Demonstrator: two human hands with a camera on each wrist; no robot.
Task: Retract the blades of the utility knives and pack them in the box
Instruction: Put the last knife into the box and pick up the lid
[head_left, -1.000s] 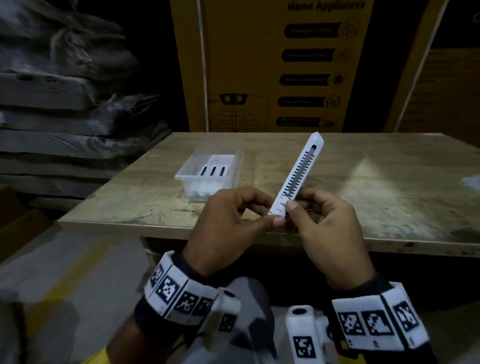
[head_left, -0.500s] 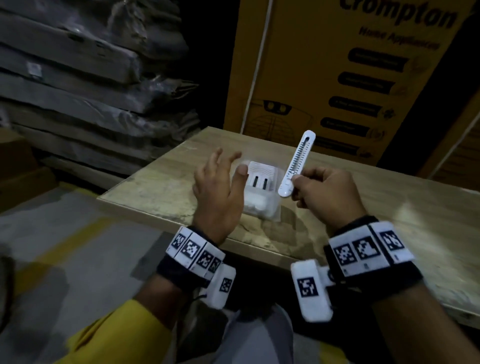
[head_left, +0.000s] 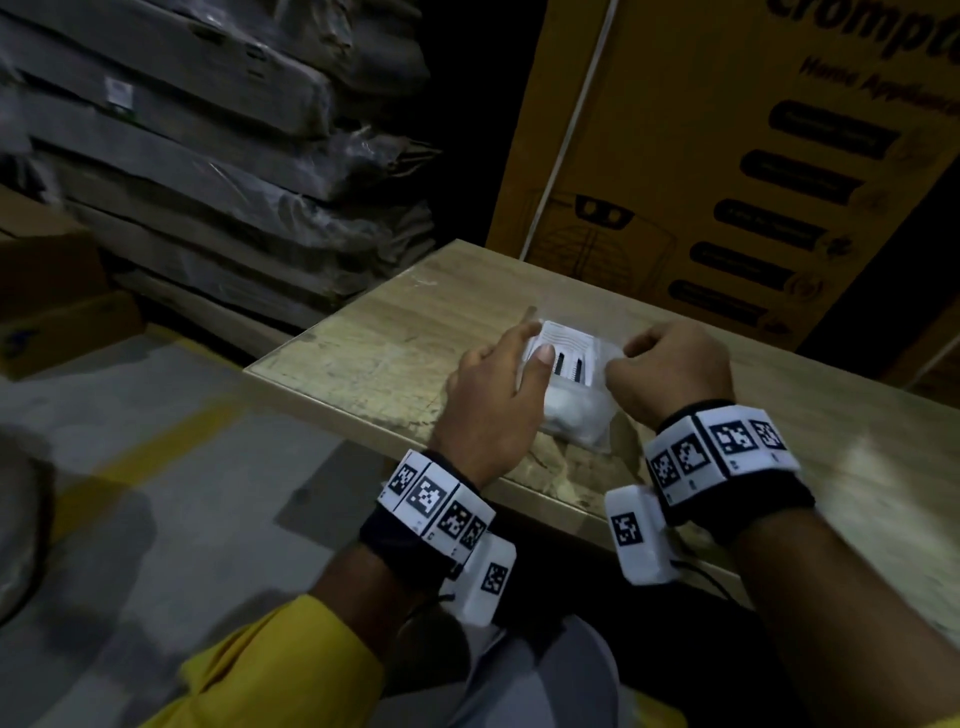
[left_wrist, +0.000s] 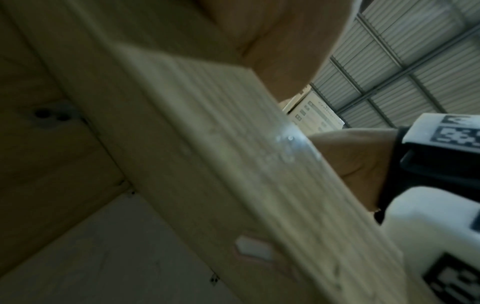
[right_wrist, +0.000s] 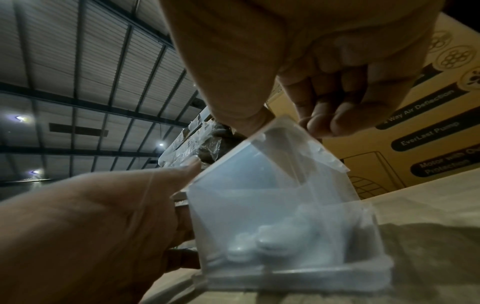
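Note:
A clear plastic box (head_left: 576, 415) stands near the table's front edge, with white utility knives (head_left: 566, 353) lying in it. My left hand (head_left: 498, 395) rests against its left wall, thumb on the rim and fingers straight. My right hand (head_left: 670, 374) is curled over the right rim. In the right wrist view the right hand's (right_wrist: 298, 72) thumb and bent fingers straddle a top corner of the box (right_wrist: 285, 205), with no knife between them. Rounded knife ends (right_wrist: 259, 240) show through the wall, and the left hand (right_wrist: 103, 216) touches the box's side.
The wooden table (head_left: 395, 338) ends just left of the box. A large yellow carton (head_left: 727, 156) stands behind it, and wrapped flat packs (head_left: 208, 156) are stacked on the left. The left wrist view shows mostly the table's edge (left_wrist: 207, 144).
The knife held upright in my right hand has gone down into the box. My left hand has come from the air onto the box's left side, and the right hand now sits on the rim.

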